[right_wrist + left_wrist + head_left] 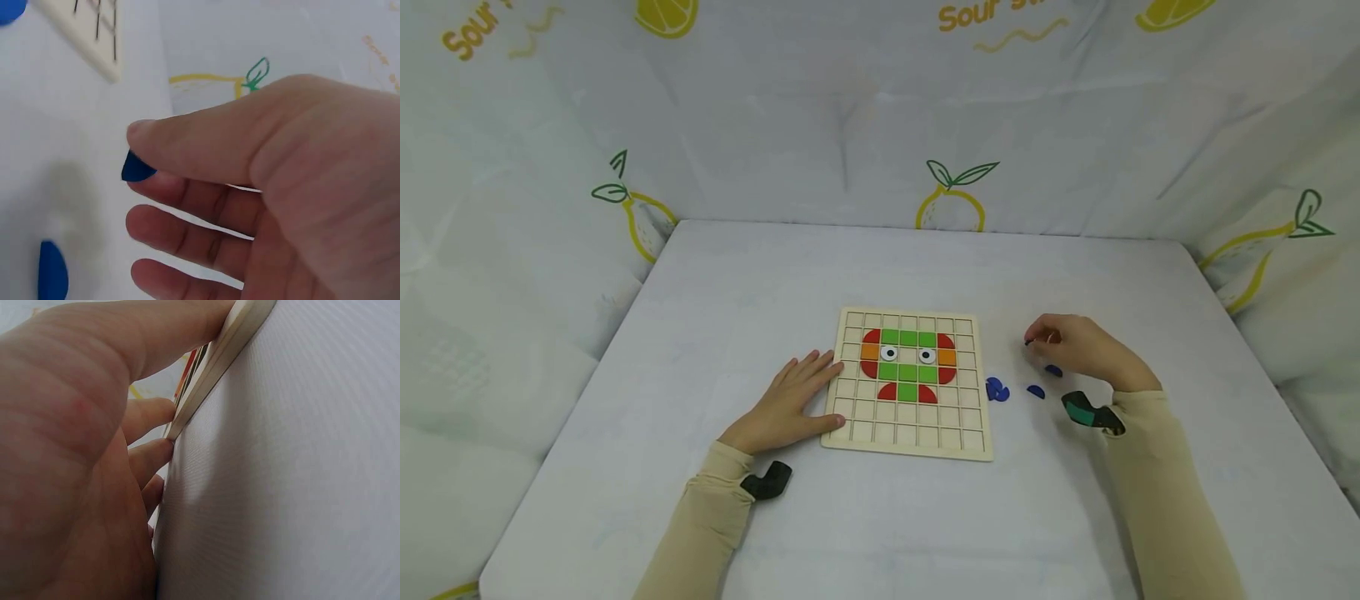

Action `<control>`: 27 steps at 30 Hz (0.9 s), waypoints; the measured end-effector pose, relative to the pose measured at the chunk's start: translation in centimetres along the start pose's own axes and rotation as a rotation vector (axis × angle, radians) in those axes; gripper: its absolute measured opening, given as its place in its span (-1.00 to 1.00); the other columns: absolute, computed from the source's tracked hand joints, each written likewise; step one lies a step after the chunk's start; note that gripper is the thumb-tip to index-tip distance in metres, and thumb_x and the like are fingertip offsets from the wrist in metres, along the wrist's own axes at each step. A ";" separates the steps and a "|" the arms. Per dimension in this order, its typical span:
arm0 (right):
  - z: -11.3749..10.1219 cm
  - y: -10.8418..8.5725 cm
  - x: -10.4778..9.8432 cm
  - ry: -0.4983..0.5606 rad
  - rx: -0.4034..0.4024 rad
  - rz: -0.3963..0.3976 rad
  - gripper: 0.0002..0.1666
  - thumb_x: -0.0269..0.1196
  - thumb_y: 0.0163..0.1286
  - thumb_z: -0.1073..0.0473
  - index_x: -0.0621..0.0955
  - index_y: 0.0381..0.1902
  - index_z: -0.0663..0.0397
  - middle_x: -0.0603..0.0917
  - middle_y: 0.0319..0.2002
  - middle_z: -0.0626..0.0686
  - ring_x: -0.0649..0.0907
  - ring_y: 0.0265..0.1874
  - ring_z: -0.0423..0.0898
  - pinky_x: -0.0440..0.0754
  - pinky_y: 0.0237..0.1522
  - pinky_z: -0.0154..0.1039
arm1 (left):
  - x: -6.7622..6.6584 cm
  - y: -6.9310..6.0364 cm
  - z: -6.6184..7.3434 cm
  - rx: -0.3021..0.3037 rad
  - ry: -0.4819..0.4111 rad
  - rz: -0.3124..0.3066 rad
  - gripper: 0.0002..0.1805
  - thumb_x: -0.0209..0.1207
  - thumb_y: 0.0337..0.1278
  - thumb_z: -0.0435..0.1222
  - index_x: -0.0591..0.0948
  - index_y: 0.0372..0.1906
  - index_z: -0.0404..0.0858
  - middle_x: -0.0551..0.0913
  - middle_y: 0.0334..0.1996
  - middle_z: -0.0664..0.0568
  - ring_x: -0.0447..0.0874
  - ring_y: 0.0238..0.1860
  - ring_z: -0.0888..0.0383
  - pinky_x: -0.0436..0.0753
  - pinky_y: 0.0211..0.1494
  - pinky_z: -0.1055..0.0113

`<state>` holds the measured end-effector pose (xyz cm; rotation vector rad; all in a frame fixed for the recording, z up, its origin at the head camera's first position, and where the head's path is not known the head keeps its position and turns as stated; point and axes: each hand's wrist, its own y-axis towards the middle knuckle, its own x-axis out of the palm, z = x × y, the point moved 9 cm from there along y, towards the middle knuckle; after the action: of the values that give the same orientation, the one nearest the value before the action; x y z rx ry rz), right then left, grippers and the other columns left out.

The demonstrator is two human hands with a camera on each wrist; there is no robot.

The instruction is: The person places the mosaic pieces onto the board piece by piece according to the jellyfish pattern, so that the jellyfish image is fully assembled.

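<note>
A pale wooden grid board [908, 435] lies on the table, with red, green and orange tiles and two eye tiles [927, 356] set in its upper part. My left hand [790, 402] lies with fingers spread, its thumb and fingertips touching the board's left edge; the left wrist view shows that contact with the board's side [206, 384]. To the right of the board, my right hand [1078, 346] pinches a small blue piece [136, 169] between thumb and index finger, above the table. Below that hand lie two blue half-round pieces [1036, 391], apart from each other.
Several overlapping blue pieces [997, 389] lie against the board's right edge. A white cloth covers the table [760, 275], and a white curtain with lemon prints [951, 204] rises behind it and at both sides. A dark band with a camera [769, 481] sits at the left wrist.
</note>
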<state>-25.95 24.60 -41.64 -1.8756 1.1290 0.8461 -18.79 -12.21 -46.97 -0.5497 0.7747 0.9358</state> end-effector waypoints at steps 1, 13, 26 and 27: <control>-0.3 -0.2 -0.2 0.008 -0.015 0.017 -0.77 0.20 0.47 0.19 0.65 -0.01 0.16 0.68 -0.19 0.09 0.59 -0.26 -0.05 0.57 -0.24 -0.24 | 0.0 0.0 0.0 -0.001 0.002 -0.002 -0.08 0.30 0.21 0.06 0.23 0.59 -0.16 0.04 0.65 -0.07 -0.14 0.68 -0.11 -0.20 0.70 -0.12; -5.2 -1.9 -0.3 0.093 -0.151 0.049 -0.83 0.23 0.48 0.20 0.65 -0.03 0.11 0.67 -0.17 0.00 0.55 -0.14 -0.03 0.59 -0.21 -0.33 | 0.5 0.1 -0.1 0.008 0.019 0.004 -0.08 0.30 0.20 0.06 0.22 0.59 -0.15 0.06 0.64 -0.07 -0.14 0.67 -0.11 -0.19 0.69 -0.13; -9.1 -2.6 0.8 0.145 -0.265 -0.003 -0.88 0.29 0.44 0.24 0.64 -0.10 0.04 0.63 -0.27 -0.05 0.55 -0.23 -0.06 0.57 -0.32 -0.34 | 0.1 0.1 0.0 0.006 0.011 0.008 -0.09 0.31 0.21 0.02 0.23 0.58 -0.19 0.07 0.64 -0.11 -0.14 0.67 -0.14 -0.18 0.68 -0.15; -9.4 -2.6 1.0 0.149 -0.264 -0.014 -0.89 0.29 0.44 0.23 0.64 -0.10 0.04 0.64 -0.26 -0.05 0.56 -0.22 -0.07 0.57 -0.32 -0.33 | 0.1 0.1 -0.1 0.007 0.018 0.009 -0.09 0.31 0.21 0.03 0.23 0.58 -0.19 0.07 0.64 -0.11 -0.13 0.67 -0.15 -0.17 0.68 -0.15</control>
<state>-21.86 16.91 -37.23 -2.1918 1.1360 0.8956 -18.86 -12.14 -47.12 -0.5493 0.7966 0.9369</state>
